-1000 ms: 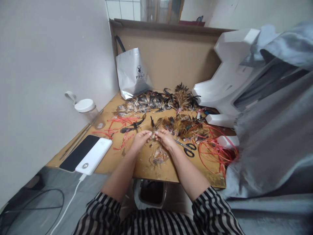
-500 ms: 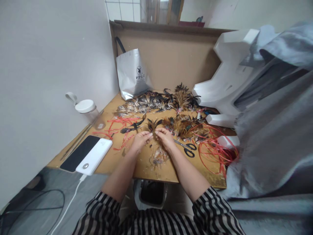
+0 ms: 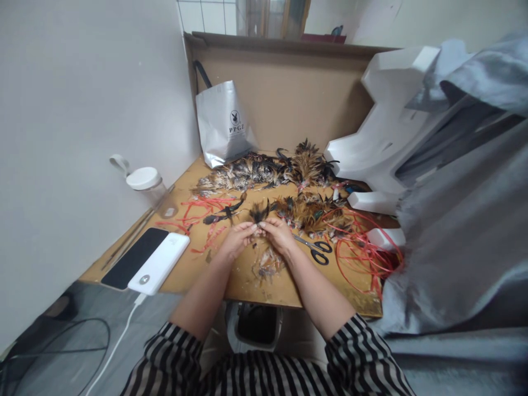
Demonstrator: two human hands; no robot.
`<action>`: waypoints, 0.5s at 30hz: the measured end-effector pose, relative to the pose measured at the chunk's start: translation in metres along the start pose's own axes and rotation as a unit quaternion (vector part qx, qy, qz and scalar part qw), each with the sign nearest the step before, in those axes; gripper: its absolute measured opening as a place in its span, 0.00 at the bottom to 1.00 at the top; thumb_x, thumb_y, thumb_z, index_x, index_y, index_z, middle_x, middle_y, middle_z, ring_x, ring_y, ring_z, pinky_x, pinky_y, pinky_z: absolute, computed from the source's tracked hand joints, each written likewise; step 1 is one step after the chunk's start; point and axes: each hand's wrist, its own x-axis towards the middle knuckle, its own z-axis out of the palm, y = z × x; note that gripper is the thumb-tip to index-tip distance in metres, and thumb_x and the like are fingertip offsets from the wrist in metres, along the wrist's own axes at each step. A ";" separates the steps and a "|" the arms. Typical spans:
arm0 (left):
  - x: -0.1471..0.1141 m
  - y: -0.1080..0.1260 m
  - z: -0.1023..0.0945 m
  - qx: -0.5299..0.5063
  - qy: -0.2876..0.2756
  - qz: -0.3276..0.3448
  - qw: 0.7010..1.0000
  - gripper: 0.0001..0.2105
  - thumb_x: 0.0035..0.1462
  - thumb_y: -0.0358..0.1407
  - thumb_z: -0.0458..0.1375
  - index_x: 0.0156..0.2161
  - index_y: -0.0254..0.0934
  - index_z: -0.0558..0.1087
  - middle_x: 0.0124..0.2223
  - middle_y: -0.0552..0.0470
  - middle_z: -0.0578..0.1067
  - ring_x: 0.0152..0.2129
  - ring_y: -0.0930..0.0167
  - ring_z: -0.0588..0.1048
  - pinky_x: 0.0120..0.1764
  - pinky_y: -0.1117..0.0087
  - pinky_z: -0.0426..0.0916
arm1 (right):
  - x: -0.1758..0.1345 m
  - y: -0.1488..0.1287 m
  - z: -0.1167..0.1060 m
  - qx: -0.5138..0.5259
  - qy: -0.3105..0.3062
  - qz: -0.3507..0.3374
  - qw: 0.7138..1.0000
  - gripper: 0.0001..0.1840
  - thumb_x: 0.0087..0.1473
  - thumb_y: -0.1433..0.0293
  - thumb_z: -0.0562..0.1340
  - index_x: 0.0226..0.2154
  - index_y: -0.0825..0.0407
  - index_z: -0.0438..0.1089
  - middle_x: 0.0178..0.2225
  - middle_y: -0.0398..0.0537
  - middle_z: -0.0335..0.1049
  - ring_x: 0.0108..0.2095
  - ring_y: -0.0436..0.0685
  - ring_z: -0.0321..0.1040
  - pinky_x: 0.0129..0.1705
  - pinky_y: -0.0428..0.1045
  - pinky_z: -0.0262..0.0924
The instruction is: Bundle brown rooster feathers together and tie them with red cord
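Between my fingertips is a small bunch of dark brown feathers (image 3: 259, 211), its tips fanned away from me. My left hand (image 3: 241, 237) pinches the base of the bunch from the left. Meeting it there, my right hand (image 3: 277, 232) grips the same base with thumb and forefinger. Just beyond on the right lies a pile of brown and black feathers (image 3: 311, 214). Scissors (image 3: 315, 250) with black handles rest beside my right wrist. Fluffy feather scraps (image 3: 269, 263) are scattered on the table below my hands.
A long row of feathers (image 3: 251, 173) lies at the back near a silver bag (image 3: 225, 124). Red plastic strips (image 3: 367, 256) tangle at the right. On the left are a lidded jar (image 3: 145, 181), a phone (image 3: 136, 256) and a white power bank (image 3: 160, 264). White foam (image 3: 371, 132) stands back right.
Both hands have come closer together at the base of the feather bunch. The bunch now stands narrower and more upright. Other things have stayed in place.
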 end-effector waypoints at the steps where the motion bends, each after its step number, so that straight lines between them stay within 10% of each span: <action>1: -0.001 0.000 0.000 -0.015 -0.008 -0.006 1.000 0.11 0.41 0.36 0.62 0.32 0.33 0.72 0.29 0.50 0.74 0.25 0.75 0.71 0.29 0.75 0.63 | -0.001 -0.001 0.000 0.013 -0.007 0.008 1.000 0.10 0.35 0.66 0.67 0.21 0.55 0.68 0.19 0.41 0.68 0.20 0.46 0.62 0.27 0.44 0.57; 15: -0.003 0.002 0.003 -0.098 -0.045 -0.022 0.994 0.08 0.43 0.32 0.62 0.29 0.31 0.69 0.27 0.51 0.72 0.25 0.76 0.71 0.31 0.75 0.65 | -0.001 -0.002 -0.001 0.135 -0.054 0.087 0.986 0.07 0.39 0.71 0.66 0.21 0.56 0.67 0.20 0.44 0.70 0.23 0.47 0.66 0.27 0.43 0.63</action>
